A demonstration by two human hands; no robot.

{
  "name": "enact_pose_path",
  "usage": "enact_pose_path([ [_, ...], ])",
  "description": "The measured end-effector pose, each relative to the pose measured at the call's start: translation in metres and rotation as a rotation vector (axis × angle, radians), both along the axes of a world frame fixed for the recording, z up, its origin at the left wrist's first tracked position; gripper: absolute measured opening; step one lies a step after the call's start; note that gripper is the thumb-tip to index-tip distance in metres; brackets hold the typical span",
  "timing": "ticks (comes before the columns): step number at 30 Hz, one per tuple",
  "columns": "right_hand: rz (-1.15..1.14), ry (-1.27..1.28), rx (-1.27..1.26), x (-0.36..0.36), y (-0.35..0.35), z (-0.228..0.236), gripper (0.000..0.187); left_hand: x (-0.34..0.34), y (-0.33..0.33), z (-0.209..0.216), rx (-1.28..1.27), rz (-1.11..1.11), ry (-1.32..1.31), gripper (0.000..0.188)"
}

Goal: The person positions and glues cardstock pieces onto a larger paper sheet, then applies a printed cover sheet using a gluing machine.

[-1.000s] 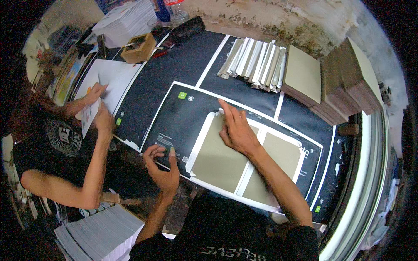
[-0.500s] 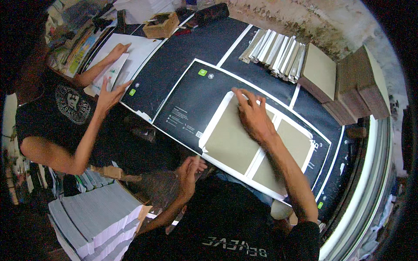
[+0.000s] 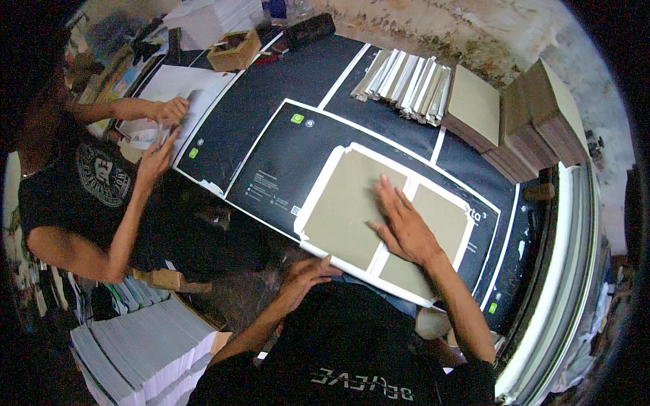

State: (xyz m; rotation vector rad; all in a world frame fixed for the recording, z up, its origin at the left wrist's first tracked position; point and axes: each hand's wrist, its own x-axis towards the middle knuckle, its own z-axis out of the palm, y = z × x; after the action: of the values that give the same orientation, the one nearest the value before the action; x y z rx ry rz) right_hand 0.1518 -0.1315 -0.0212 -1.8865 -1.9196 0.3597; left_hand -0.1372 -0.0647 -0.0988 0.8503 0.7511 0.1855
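Observation:
On the dark table lies a grey-board cover piece [image 3: 342, 206], two panels with a white strip between them and white folded margins around. My right hand [image 3: 409, 230] rests on it, open and palm down, fingers spread across the white strip and right panel, slightly blurred. At the near edge of the cover, my left hand [image 3: 306, 279] touches the white folded rim with outstretched fingers; nothing shows in its grasp. Beneath the cover is a dark printed sheet [image 3: 271, 145] with a white border and small green marks.
A bundle of paper strips [image 3: 406, 84] and stacks of grey board [image 3: 474, 105] stand at the far right. At left, another person's hands [image 3: 166, 125] hold a blurred object above white paper. A wooden box [image 3: 233, 53] sits at the back; thick paper stacks [image 3: 145, 345] fill the lower left.
My right hand has come from the cover's far edge toward me and flattened. My left hand has moved up to the near rim. The other person's hands have come together.

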Motion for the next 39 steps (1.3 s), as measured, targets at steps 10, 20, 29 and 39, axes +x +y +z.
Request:
enact_pose_path([
  [10,-0.339,0.269,0.280,-0.016,0.014,0.007,0.074,0.016,0.014,0.063,0.263,0.389,0.180,0.046],
  [20,-0.687,0.191,0.556,0.056,-0.032,-0.003,0.045,-0.053,0.180,0.035,0.307,0.623,0.104,0.039],
  [29,-0.844,0.364,0.532,0.096,-0.055,-0.010,0.015,-0.090,0.263,0.028,0.441,0.741,0.303,0.053],
  [39,-1.063,0.458,0.475,0.120,-0.069,-0.001,0.017,0.026,0.144,0.113,1.313,0.350,0.416,0.051],
])
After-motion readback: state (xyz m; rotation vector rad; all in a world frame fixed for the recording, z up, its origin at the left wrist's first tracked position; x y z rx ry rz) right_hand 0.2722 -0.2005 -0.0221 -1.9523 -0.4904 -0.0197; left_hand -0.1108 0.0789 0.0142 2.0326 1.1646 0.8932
